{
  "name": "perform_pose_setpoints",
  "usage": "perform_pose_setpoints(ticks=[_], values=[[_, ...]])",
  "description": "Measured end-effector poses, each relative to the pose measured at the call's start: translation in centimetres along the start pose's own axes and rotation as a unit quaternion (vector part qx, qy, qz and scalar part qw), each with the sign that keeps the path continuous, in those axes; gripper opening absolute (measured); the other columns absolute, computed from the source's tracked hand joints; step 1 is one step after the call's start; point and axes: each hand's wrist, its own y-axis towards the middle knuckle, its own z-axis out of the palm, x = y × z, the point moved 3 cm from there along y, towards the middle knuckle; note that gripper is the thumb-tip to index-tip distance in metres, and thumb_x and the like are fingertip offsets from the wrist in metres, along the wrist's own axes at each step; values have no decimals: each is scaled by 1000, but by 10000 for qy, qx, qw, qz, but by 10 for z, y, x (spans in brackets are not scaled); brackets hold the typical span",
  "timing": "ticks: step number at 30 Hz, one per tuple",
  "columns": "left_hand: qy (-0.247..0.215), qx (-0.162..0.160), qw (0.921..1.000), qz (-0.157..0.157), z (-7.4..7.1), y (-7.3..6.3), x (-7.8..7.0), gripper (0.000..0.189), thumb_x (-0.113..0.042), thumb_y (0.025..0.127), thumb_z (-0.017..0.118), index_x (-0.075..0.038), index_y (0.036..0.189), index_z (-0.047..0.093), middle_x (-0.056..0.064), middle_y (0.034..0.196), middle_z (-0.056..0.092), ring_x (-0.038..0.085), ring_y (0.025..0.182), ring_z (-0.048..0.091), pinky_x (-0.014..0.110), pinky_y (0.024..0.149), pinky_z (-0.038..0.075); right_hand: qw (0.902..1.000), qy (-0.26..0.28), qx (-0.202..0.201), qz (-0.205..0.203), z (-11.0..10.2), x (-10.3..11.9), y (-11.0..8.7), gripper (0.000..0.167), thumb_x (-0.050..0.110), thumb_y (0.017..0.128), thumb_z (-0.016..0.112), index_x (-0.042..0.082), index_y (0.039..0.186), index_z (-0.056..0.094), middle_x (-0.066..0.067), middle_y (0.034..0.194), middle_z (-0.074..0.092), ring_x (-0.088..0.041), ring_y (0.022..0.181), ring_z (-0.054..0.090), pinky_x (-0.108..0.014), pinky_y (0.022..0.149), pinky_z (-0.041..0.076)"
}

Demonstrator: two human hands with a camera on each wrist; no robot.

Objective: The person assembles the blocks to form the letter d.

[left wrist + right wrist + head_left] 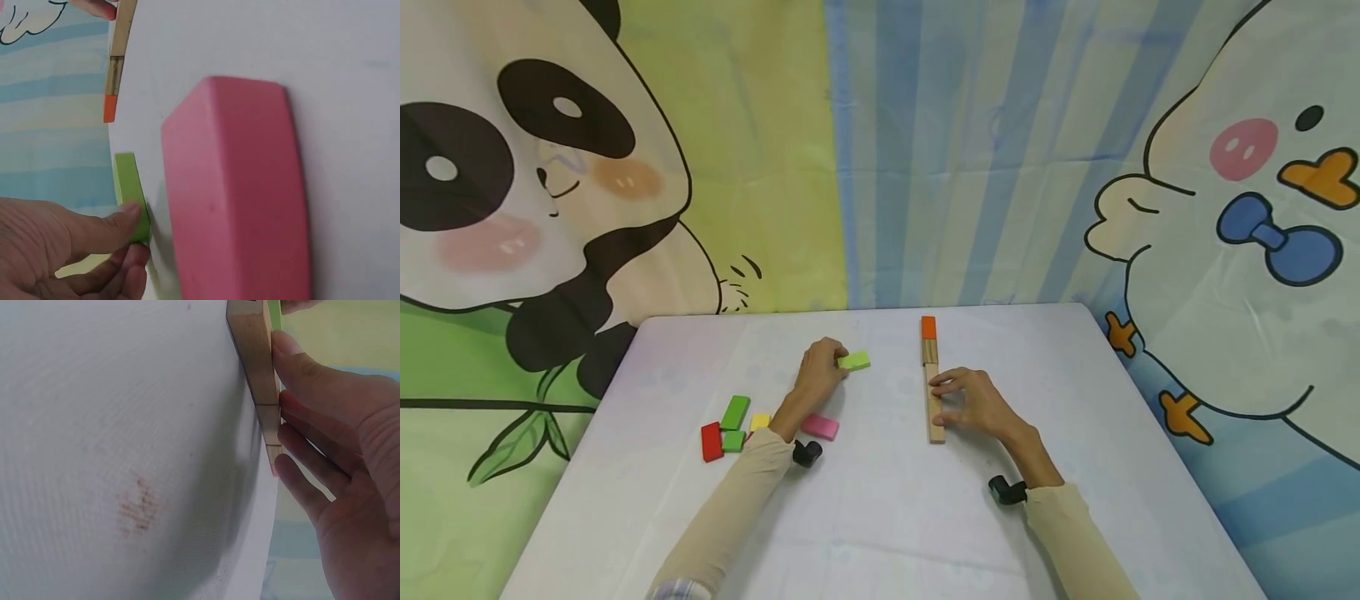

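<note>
Pink block (240, 187) nearest in the left-wrist view, the left hand (818, 375) pinches a light-green block (854, 361) left of the row of wooden blocks (934, 407), best steadied lightly by the right hand's (981, 404) spread fingers.

Bare wooden blocks (934, 404), matt and grained, share my cloth-covered counter (887, 517) with a smooth green block (129, 178) and smooth, matt pink block (250, 187); my sleeves (733, 508) are cloth, the backdrop (925, 167) creased fabric.
</note>
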Motion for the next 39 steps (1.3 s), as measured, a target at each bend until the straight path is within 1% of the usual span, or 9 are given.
perform_pose_setpoints(ticks=[5,9,14,18,23,27,33,39], values=[[-700,104,9975,14,6,11,3,32,11,80,90,6,110,79,22,105,77,27,92,71,40,86,59,10000,36,-4,28,0,-1,0,49,12,78,100,-2,121,82,-13,133,78,-42,133,67,-64,116,49],[-1046,183,9943,80,10,20,3,32,14,76,91,8,105,79,23,99,77,26,86,71,37,83,61,10000,7,-15,18,0,0,0,49,12,77,100,-2,121,82,-13,132,78,-41,133,68,-64,116,49],[-1096,361,9932,128,14,29,-3,31,12,77,93,7,105,81,21,99,77,22,85,69,34,81,61,10000,-51,-36,69,-2,1,2,49,12,77,100,-1,120,82,-12,133,78,-40,133,67,-64,117,48],[-1138,414,9924,198,20,33,-8,32,12,75,93,7,104,80,19,96,77,20,83,67,32,79,60,9999,7,-6,156,-1,-1,3,49,12,77,100,0,122,82,-10,134,78,-39,135,66,-63,118,48],[-1117,542,9920,223,31,34,-15,33,11,75,94,6,104,80,16,94,75,18,81,64,28,76,58,9996,65,33,263,2,-2,0,50,14,78,100,1,123,81,-9,135,78,-39,137,65,-63,119,47],[-1152,637,9911,215,38,34,-21,33,11,75,94,5,105,80,15,95,75,17,82,63,26,76,57,9997,27,9,241,3,-1,-1,51,13,78,100,0,123,81,-10,135,78,-39,137,65,-63,120,46],[-1193,633,9906,199,43,34,-28,33,13,74,94,5,103,80,15,93,75,17,81,63,27,76,57,9997,-49,44,244,3,-1,0,51,15,78,100,1,123,81,-7,136,77,-37,137,66,-62,121,46],[-1196,660,9904,227,48,34,-31,33,13,74,94,5,103,80,14,91,74,16,80,63,26,75,57,9996,-80,44,274,3,0,0,51,14,78,100,1,123,81,-7,136,78,-36,137,65,-61,122,45]])
